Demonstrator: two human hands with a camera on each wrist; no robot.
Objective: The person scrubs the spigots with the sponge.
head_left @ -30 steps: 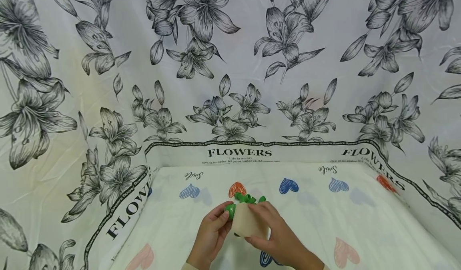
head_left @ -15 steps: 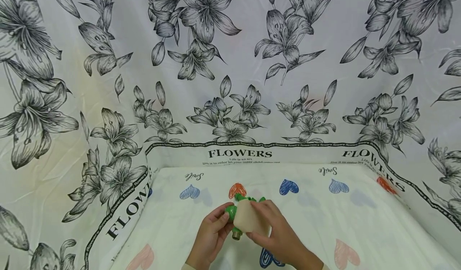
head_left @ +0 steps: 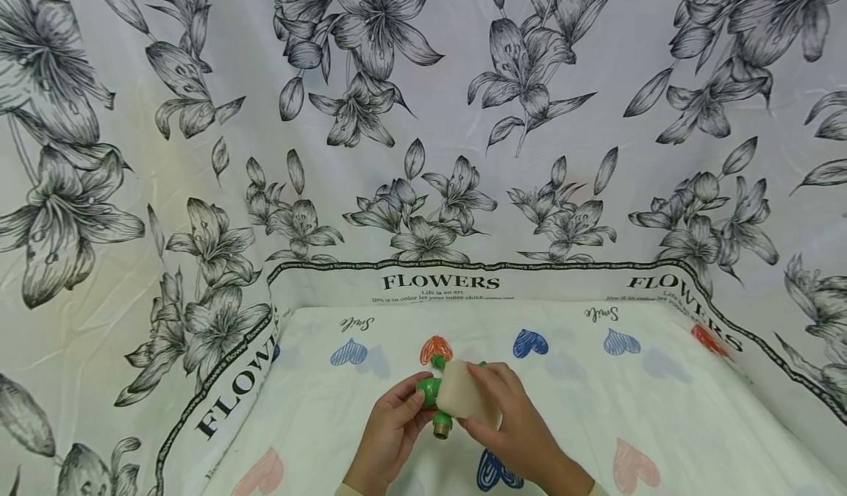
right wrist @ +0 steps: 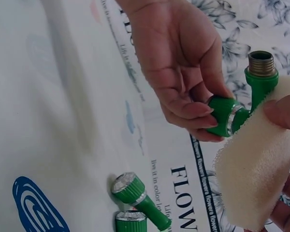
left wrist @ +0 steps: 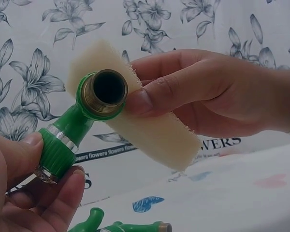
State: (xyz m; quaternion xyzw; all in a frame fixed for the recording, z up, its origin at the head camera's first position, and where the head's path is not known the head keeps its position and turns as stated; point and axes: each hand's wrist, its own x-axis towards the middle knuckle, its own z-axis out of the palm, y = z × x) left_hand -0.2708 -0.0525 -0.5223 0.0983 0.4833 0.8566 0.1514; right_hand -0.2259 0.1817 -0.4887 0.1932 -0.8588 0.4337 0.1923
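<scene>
My left hand [head_left: 390,422] pinches the ribbed round knob of a green angle valve [left wrist: 63,135], which has a silver ring and a brass threaded outlet. In the left wrist view that outlet faces the camera. A cream-coloured sponge [head_left: 468,393] lies against the valve's body. My right hand [head_left: 519,422] grips the sponge, thumb on the near side and fingers behind it. Part of the valve is hidden behind the sponge in the right wrist view.
More green valves [right wrist: 130,189] lie on the white cloth [head_left: 569,408] printed with hearts, just beyond my hands. A flower-printed curtain [head_left: 423,114] stands at the back and along the sides.
The valve's brass outlet has come into view below the sponge and points towards me. The sponge and right hand have shifted slightly right; my left hand keeps its grip on the knob.
</scene>
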